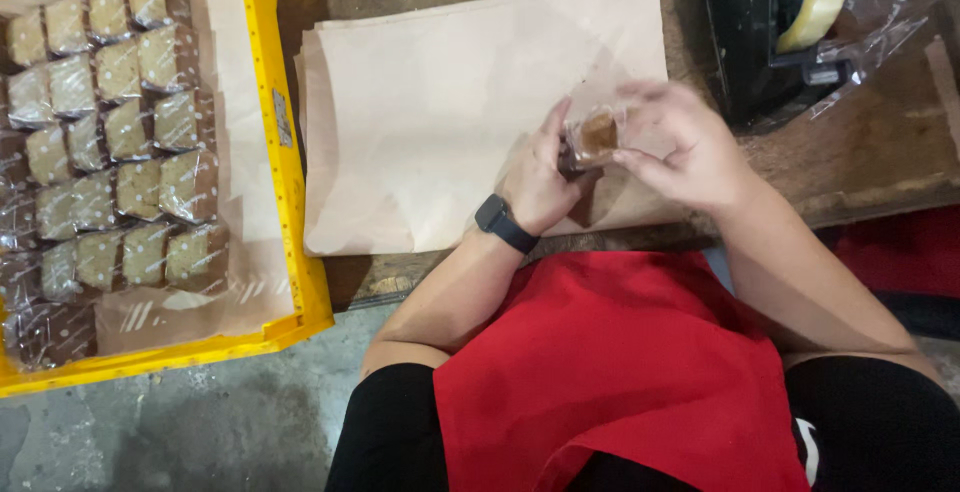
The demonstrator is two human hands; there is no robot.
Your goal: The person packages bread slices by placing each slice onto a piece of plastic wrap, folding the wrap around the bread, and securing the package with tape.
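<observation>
Both hands pinch wrapped cake piece (597, 137) btwn them: left hand (540, 177) at its left, right hand (680, 147) at its right, above paper stack (440, 102).

wrist: black watch (503, 223); torso: red apron (620, 372); legs: black shorts (390, 432)

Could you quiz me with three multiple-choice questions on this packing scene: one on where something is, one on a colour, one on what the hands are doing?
1. Where is the tape dispenser?
A. upper right on the table
B. inside the crate
C. on the floor

2. What colour is the crate of wrapped cake pieces?
A. blue
B. yellow
C. green

3. The small wrapped cake is:
A. lying alone on the paper
B. held by both hands
C. in the crate

Answers: 1 A, it stands beyond the brown paper sheets. 2 B, its rim is yellow. 3 B, the left hand and right hand pinch it.
</observation>
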